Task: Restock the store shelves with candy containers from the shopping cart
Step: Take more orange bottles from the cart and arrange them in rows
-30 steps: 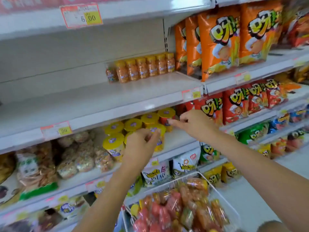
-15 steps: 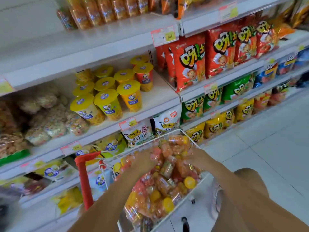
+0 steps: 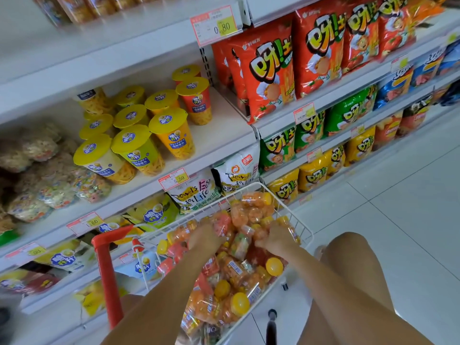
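Bright, even store light; wide-angle bending and blurred edges at left

White metal shelves rise in tiers above and to the left of the right grip, with red-and-yellow price tags clipped to their front edges. To the right of that grip and beyond it, a floor of large pale glossy tiles with thin dark joints runs along the foot of the shelving. The light is bright and even.
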Available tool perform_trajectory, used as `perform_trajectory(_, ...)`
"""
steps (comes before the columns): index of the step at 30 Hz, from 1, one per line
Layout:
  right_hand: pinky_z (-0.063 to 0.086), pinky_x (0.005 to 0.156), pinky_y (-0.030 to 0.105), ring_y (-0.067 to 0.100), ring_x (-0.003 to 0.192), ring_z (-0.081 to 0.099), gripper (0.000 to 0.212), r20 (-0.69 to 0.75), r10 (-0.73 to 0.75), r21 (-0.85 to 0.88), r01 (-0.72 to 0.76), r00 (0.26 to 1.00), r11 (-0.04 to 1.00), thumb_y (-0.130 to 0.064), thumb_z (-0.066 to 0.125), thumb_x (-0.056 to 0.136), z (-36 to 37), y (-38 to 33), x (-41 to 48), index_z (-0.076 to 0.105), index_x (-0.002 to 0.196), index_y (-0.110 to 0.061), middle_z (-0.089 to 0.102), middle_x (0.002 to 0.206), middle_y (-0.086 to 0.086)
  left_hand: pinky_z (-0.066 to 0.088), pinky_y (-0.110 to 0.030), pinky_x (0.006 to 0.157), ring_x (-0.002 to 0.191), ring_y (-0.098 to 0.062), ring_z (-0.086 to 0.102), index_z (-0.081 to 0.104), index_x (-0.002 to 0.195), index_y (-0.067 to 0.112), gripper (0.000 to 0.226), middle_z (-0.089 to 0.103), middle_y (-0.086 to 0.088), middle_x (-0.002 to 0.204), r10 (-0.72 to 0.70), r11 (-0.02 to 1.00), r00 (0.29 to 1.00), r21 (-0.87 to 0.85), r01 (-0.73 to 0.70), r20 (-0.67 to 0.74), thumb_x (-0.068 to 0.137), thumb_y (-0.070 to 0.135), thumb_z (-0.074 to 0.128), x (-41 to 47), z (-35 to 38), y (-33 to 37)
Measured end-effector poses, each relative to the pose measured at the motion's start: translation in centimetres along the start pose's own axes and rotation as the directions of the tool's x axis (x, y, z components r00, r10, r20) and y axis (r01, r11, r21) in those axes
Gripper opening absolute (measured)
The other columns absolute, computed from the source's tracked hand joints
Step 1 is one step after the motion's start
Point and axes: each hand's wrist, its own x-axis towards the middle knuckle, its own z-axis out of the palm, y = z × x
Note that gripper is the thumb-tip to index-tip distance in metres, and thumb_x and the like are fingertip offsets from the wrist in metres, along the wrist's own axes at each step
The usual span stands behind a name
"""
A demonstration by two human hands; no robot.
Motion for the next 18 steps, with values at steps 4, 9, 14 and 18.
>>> perform_trajectory(4, 0.037, 0.059, 0.024, 0.016, 0.058, 0.049, 0.022, 0.052, 0.089, 0.235, -0.099, 0.995, 0.967, -0.035, 0.06, 0.079, -0.8, -0.7, 0.0, 0.057, 0.076, -0.013, 0.049, 0.063, 0.001, 0.047, -0.027, 0.056, 0.078, -0.019, 0.063, 0.04, 0.129, 0.008, 0.065, 0.061, -0.002, 0.094, -0.003, 1.0, 0.999, -0.028, 0.004, 0.041, 0.082, 0.044, 0.065, 0.3, -0.1, -0.2)
perform_trajectory(9, 0.044, 0.052, 0.022, 0.019, 0.058, 0.052, 0.03, 0.164, 0.183, 0.601, -0.245, 0.969, 0.761, -0.037, 0.063, 0.085, -2.2, -0.7, -0.8, 0.059, 0.089, -0.008, 0.055, 0.065, 0.009, 0.041, -0.026, 0.054, 0.057, -0.012, 0.048, 0.042, 0.069, 0.016, 0.036, 0.048, 0.0, 0.068, 0.023, 0.967, 0.989, -0.253, 0.015, 0.144, 0.086, 0.037, 0.065, 0.5, -1.4, -0.2)
perform_trajectory(14, 0.053, 0.072, 0.031, 0.024, 0.075, 0.062, 0.028, 0.117, -0.042, 0.764, -0.062, 0.992, 0.642, -0.03, 0.062, 0.09, -5.6, -3.0, -3.6, 0.059, 0.106, -0.008, 0.061, 0.079, 0.013, 0.046, -0.022, 0.053, 0.053, -0.007, 0.058, 0.05, 0.078, 0.017, 0.023, 0.062, 0.002, 0.066, 0.121, 0.824, 0.988, -0.565, -0.044, 0.1, 0.086, 0.028, 0.068, -1.2, -5.5, -0.8)
perform_trajectory(18, 0.055, 0.083, 0.038, 0.029, 0.091, 0.068, 0.017, 0.032, -0.276, 0.784, 0.147, 0.961, 0.603, -0.018, 0.059, 0.091, -9.1, -6.9, -7.1, 0.063, 0.104, -0.007, 0.068, 0.096, 0.017, 0.049, -0.038, 0.069, 0.078, -0.024, 0.065, 0.061, 0.094, 0.008, 0.032, 0.063, -0.005, 0.085, 0.185, 0.686, 0.982, -0.709, -0.163, -0.046, 0.077, 0.032, 0.075, -3.0, -10.5, -1.6)
